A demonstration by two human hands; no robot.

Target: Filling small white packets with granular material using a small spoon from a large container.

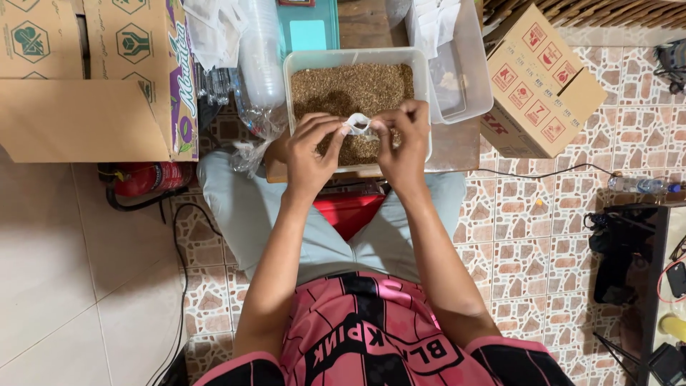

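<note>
We note a small white translucent paper piece [356, 124], curled and crumpled, pinched between left hand [312, 151] and right hand [402, 146] above the near edge of the clear plastic tub of brown granules [355, 86].
</note>
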